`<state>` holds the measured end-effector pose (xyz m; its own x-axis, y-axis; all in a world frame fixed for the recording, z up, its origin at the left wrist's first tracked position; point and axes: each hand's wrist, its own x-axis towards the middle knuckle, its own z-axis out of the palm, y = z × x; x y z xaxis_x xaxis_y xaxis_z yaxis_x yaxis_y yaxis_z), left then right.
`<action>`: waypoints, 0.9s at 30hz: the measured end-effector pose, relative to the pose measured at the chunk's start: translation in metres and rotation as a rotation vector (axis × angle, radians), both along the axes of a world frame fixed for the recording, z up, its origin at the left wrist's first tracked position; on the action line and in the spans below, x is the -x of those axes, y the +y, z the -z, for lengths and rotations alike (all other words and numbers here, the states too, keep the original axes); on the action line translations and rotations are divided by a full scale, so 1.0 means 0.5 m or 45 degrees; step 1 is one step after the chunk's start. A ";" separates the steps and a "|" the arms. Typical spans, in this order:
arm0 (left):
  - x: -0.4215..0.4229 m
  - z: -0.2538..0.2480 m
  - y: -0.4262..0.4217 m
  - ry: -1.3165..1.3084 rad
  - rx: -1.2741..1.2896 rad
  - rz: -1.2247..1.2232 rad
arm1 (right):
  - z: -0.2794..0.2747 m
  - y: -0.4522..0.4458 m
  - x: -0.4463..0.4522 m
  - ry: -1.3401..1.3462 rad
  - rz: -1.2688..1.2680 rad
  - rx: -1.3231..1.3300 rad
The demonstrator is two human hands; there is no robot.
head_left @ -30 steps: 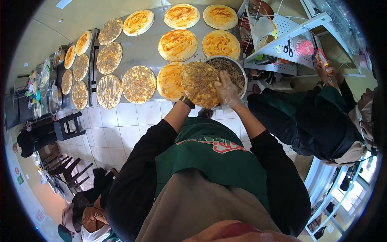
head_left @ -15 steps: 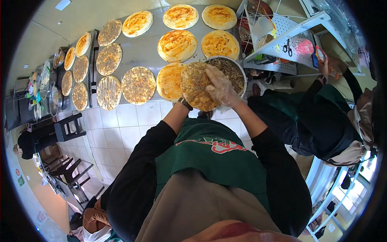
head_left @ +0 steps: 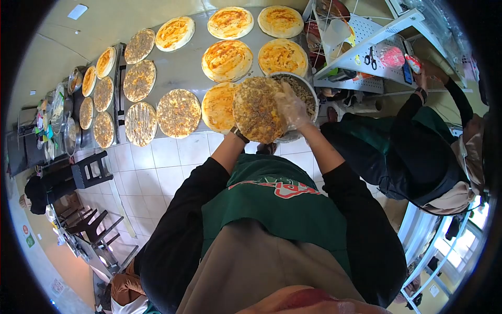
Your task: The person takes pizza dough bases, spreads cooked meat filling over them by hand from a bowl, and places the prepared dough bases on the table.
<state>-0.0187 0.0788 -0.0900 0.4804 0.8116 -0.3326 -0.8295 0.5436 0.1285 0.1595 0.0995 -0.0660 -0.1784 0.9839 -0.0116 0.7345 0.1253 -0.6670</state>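
A round flatbread covered in brown topping [head_left: 257, 111] is held up over the table's front edge, overlapping the metal bowl [head_left: 315, 104] of crumbly brown filling [head_left: 301, 91]. My left hand is beneath this bread, hidden by it; only the wrist with a dark watch shows. My right hand [head_left: 294, 108], in a clear plastic glove, touches the bread's right edge, its fingers extended and close together. Just left of the held bread lies an orange-sauced flatbread [head_left: 218, 107], partly covered by it. Farther left is a topped flatbread [head_left: 179, 113].
More flatbreads, sauced or topped, lie on the metal table [head_left: 178, 68], one with white stripes [head_left: 140, 124]. A white shelf [head_left: 366, 39] at the right holds scissors [head_left: 370, 58]. A co-worker [head_left: 418, 152] stands there, holding a small packet. A black stool [head_left: 91, 168] stands left.
My right hand has moved from over the bread's upper surface to its right edge. The held bread has shifted slightly left. The co-worker's hands have moved a little.
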 end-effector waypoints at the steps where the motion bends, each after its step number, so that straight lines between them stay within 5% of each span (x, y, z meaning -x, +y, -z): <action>1: 0.009 -0.001 0.006 0.004 -0.010 -0.003 | 0.030 0.009 -0.017 0.001 -0.002 -0.005; 3: 0.006 -0.003 0.012 0.010 -0.020 -0.003 | 0.074 0.023 -0.049 -0.296 0.107 0.810; 4: -0.004 -0.001 0.017 0.011 -0.022 -0.002 | 0.037 0.009 -0.032 -0.298 0.109 0.814; 6: -0.004 -0.001 0.017 0.013 -0.029 0.000 | -0.041 -0.031 0.011 1.395 0.921 1.079; 10: -0.011 -0.005 0.007 0.028 -0.050 -0.008 | -0.046 -0.029 0.017 1.855 0.774 1.193; 16: 0.000 -0.002 0.009 0.056 -0.072 -0.020 | -0.022 0.006 -0.030 1.555 0.663 0.878; 18: 0.012 -0.006 -0.008 0.063 -0.080 -0.022 | 0.141 0.065 -0.089 0.479 0.551 0.968; 19: 0.020 -0.008 -0.018 0.067 -0.085 -0.024 | 0.139 0.058 -0.089 0.479 0.549 0.968; 21: 0.028 -0.010 -0.028 0.076 -0.097 -0.027 | 0.133 0.024 -0.088 -0.693 -0.330 -0.059; 24: 0.040 -0.008 -0.023 0.093 -0.105 -0.042 | 0.102 -0.013 -0.029 -0.892 -0.100 0.179; 27: 0.049 -0.005 -0.016 0.112 -0.113 -0.054 | 0.105 -0.002 -0.031 -0.670 -0.306 0.047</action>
<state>-0.0432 0.0706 -0.0877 0.4169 0.8589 -0.2975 -0.8351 0.4912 0.2478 0.1751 0.0983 -0.1185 -0.3581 0.9136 -0.1926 0.9221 0.3136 -0.2268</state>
